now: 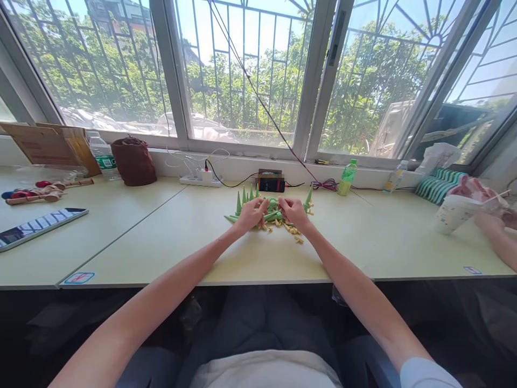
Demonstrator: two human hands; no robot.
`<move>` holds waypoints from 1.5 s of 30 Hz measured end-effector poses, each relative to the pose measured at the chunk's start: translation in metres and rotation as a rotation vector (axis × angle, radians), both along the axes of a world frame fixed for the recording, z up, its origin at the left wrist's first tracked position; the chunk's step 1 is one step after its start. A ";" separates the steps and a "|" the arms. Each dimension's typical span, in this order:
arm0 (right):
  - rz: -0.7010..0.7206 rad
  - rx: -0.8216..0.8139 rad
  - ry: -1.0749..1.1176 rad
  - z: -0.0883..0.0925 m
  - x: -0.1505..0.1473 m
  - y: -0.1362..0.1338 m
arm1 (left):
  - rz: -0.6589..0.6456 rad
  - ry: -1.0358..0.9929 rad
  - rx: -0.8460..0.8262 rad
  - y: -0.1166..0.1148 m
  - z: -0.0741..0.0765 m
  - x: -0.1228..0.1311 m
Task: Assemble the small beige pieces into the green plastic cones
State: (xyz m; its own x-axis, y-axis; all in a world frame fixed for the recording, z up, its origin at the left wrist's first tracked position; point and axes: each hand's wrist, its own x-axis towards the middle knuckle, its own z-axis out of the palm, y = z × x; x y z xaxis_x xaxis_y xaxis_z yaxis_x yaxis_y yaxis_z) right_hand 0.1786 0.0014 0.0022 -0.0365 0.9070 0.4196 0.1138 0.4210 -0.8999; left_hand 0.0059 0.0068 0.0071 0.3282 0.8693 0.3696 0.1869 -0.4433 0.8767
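Note:
Over the pale table, my left hand [252, 212] and my right hand [294, 211] are close together, fingers pinched. A rounded green piece [272, 203] shows between them; I cannot tell which hand, if either, grips it. What sits inside each pinch is too small to make out. Several green pointed cones [238, 203] stand upright beside my left hand, and another green cone [309, 198] is just right of my right hand. Green pieces also lie flat under my fingers. Small yellow pieces [291, 229] are scattered on the tabletop below my hands.
Behind my hands, a phone [271, 184] leans near a power strip [200, 181] and cables. A green bottle [347, 178] stands to its right. At the far right, another person's hand [495, 229] is beside a white cup [456, 214]. A tablet [42, 227] lies left.

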 end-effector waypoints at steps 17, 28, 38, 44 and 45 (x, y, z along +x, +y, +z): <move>0.147 -0.104 0.040 0.003 -0.003 -0.008 | -0.143 -0.159 -0.052 -0.002 0.002 -0.003; 0.214 -0.203 0.116 0.006 0.000 -0.006 | 0.012 0.101 0.349 -0.007 0.000 -0.003; 0.210 -0.214 0.141 0.006 -0.003 -0.006 | 0.074 0.123 0.367 -0.010 0.003 -0.001; 0.135 -0.070 0.114 0.005 -0.002 -0.005 | 0.062 -0.041 0.180 -0.005 0.003 0.001; 0.118 -0.043 0.094 0.005 -0.002 -0.005 | 0.045 -0.065 0.116 -0.004 0.003 0.001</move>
